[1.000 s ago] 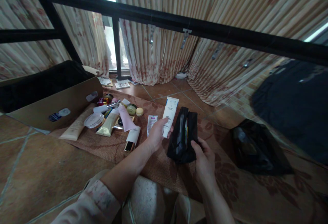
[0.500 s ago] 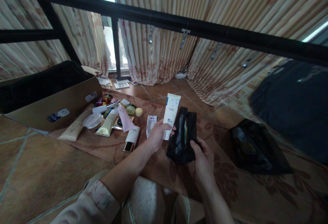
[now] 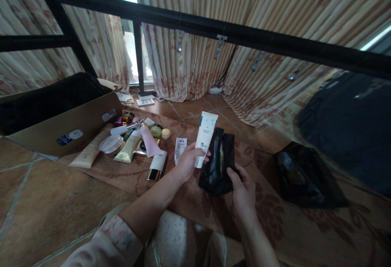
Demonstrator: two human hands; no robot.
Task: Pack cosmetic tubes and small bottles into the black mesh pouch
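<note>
My left hand [image 3: 189, 162] is closed around the lower end of a white squeeze tube [image 3: 206, 132] with a blue patch and dark print, tilted slightly right. Just right of the tube lies a black pouch [image 3: 218, 179], its long opening apart with some items dimly visible inside. My right hand [image 3: 242, 183] grips the pouch's right side, thumb on top and fingers mostly hidden behind it. Left of my left hand, a small white sachet-like tube [image 3: 181, 149] with pink marks rests on the brown mat [image 3: 131, 179].
Several cosmetics lie at left, among them a pink tube [image 3: 149, 141], a gold-ended tube [image 3: 128, 148] and a round clear case [image 3: 110, 143]. Behind them stands a cardboard box [image 3: 76, 126]. A second black pouch [image 3: 305, 181] lies at right. A dark metal bar [image 3: 195, 20] crosses above.
The white tube in my left hand has tipped a little to the right, its wide end nearer the pouch. My right hand and the pouch have barely moved.
</note>
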